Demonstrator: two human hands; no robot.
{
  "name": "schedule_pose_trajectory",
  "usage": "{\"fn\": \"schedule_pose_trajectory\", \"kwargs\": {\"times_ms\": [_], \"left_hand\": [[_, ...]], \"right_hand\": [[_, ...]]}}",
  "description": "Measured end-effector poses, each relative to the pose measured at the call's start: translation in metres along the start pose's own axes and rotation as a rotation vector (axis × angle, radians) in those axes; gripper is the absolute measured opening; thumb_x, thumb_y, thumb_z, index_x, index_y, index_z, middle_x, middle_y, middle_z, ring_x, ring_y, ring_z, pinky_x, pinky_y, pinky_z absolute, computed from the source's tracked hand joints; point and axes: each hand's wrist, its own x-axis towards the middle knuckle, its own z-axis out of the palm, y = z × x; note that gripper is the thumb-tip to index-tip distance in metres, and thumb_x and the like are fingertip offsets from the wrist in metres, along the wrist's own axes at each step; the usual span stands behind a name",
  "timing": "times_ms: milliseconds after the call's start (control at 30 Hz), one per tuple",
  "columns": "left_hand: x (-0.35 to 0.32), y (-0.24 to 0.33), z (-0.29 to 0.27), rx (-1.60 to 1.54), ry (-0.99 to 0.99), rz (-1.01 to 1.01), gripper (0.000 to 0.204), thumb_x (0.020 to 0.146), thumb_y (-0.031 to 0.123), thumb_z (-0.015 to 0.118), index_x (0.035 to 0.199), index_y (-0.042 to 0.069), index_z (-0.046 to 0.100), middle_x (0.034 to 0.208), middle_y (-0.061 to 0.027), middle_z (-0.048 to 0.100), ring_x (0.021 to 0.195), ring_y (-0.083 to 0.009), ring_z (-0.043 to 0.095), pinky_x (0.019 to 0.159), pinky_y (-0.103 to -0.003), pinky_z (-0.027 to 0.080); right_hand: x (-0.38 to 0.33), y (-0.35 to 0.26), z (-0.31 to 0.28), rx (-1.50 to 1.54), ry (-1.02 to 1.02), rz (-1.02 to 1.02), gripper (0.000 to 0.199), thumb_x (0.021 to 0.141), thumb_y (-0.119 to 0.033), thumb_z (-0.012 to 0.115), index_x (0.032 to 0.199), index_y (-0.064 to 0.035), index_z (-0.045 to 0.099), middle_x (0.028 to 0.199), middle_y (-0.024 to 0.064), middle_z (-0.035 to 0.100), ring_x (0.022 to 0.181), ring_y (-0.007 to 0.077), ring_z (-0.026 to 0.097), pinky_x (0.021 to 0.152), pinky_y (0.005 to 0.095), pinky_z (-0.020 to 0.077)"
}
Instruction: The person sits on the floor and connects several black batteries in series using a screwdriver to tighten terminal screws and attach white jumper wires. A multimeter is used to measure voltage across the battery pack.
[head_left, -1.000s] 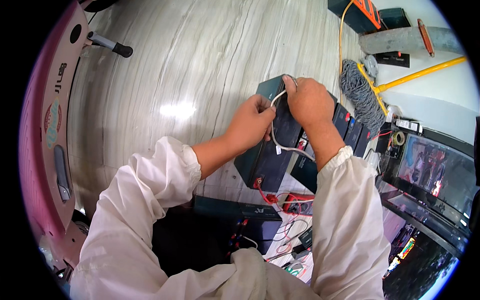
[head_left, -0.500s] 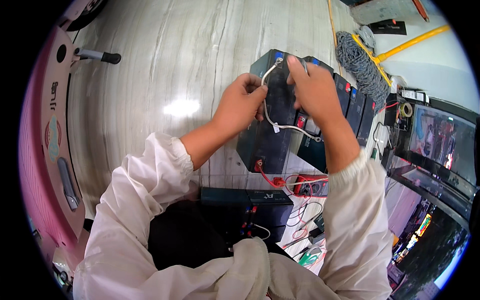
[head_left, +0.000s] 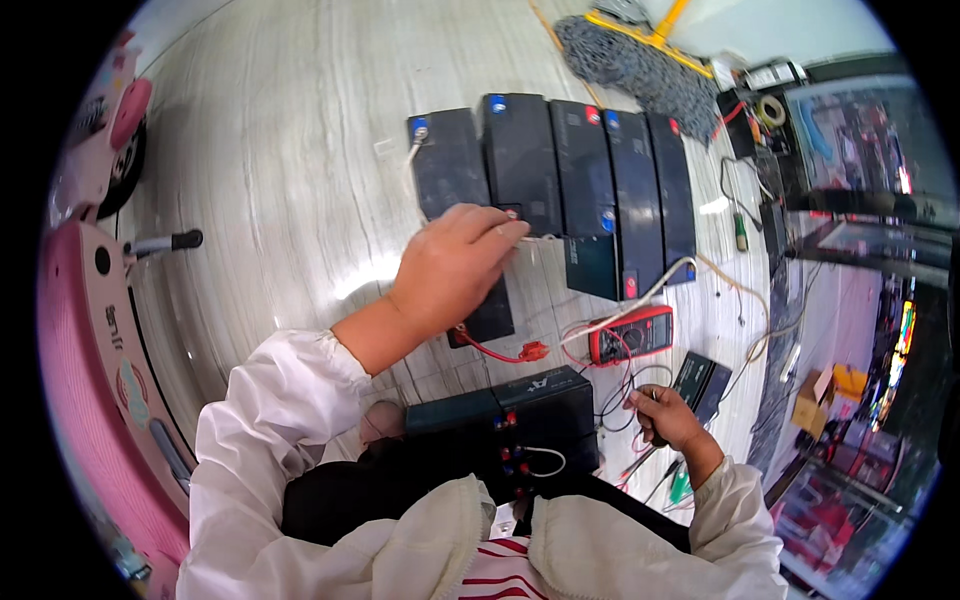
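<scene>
Several black batteries with red and blue terminals stand in a row on the floor. My left hand (head_left: 450, 265) is bent over the leftmost battery (head_left: 447, 165), its fingertips beside the lower terminal of the second battery (head_left: 524, 165). A white wire (head_left: 411, 157) runs from the leftmost battery's blue terminal down behind that hand, and a short pale piece shows past the fingertips. The fingers look closed on the wire, though the grip is partly hidden. Lower right, my right hand (head_left: 672, 417) is closed around a small dark thing I cannot make out, above loose cables.
A red multimeter (head_left: 632, 335) lies below the row, near a red connector (head_left: 533, 351) and a black box (head_left: 702, 383). More batteries (head_left: 545, 400) stand close to my legs. A grey mop (head_left: 630, 70) lies beyond; a pink scooter (head_left: 110, 380) stands left, glass cabinets (head_left: 870, 140) right.
My right hand has left the battery tops and moved down right to the cables. My left hand has shifted left and down. The leftmost battery now stands apart from its neighbour at the top.
</scene>
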Motion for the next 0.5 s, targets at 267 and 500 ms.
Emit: {"fn": "schedule_pose_trajectory", "kwargs": {"times_ms": [267, 500], "left_hand": [[-0.005, -0.007, 0.007, 0.146, -0.051, -0.019, 0.019, 0.084, 0.005, 0.076, 0.102, 0.007, 0.069, 0.090, -0.0103, 0.066, 0.081, -0.0311, 0.065, 0.069, -0.039, 0.053], [-0.008, 0.000, 0.004, 0.136, -0.120, 0.000, 0.022, 0.080, 0.015, 0.081, 0.097, 0.007, 0.069, 0.089, -0.0088, 0.064, 0.083, -0.0306, 0.061, 0.073, -0.040, 0.049]], "right_hand": [[0.032, 0.110, -0.022, -0.199, 0.116, 0.187, 0.033, 0.099, -0.035, 0.064, 0.104, -0.0020, 0.068, 0.067, 0.0037, 0.056, 0.045, 0.0153, 0.053, 0.042, 0.0333, 0.0430], [0.034, 0.004, 0.033, 0.054, 0.376, -0.497, 0.019, 0.097, -0.018, 0.066, 0.096, 0.0012, 0.066, 0.071, 0.0019, 0.058, 0.058, 0.0089, 0.051, 0.053, 0.0299, 0.0418]]}}
